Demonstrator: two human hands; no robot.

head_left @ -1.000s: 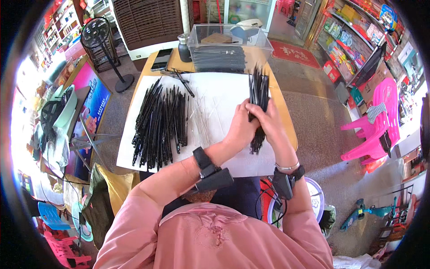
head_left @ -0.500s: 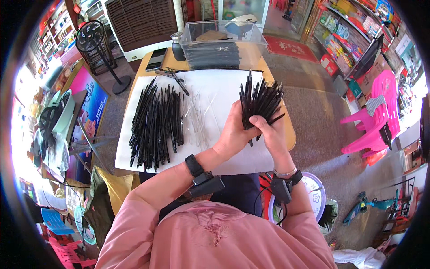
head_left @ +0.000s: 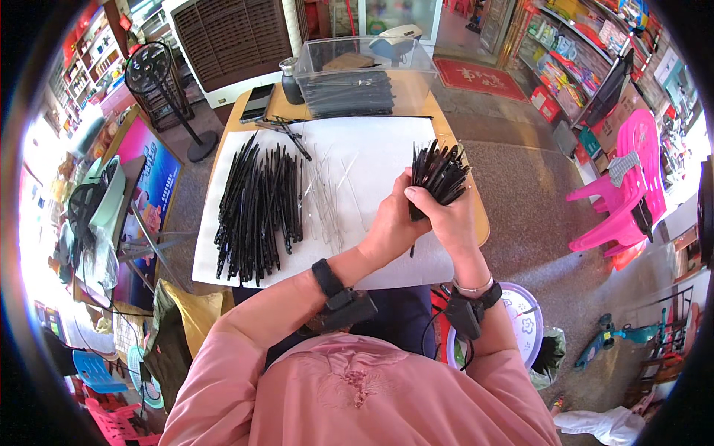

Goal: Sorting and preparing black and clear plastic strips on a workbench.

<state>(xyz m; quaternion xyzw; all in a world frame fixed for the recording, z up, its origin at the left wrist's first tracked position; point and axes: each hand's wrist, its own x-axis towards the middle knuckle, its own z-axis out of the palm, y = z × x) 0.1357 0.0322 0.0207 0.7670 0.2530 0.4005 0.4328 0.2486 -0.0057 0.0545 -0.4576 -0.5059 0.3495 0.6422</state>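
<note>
Your left hand [head_left: 388, 223] and right hand [head_left: 445, 215] both have fingers clamped on a fanned bundle of black sticks [head_left: 439, 172], held above the white sheet [head_left: 372, 160] on the bench [head_left: 476, 215], right of the loose black pile [head_left: 256, 204].

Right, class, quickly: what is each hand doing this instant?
Left hand: closed around the bundle of black sticks.
Right hand: closed on the same bundle.

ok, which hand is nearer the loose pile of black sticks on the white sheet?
Left. The left hand is right of the pile of black sticks, clear of it; the right hand is farther right. Both hold a fanned bundle.
</note>
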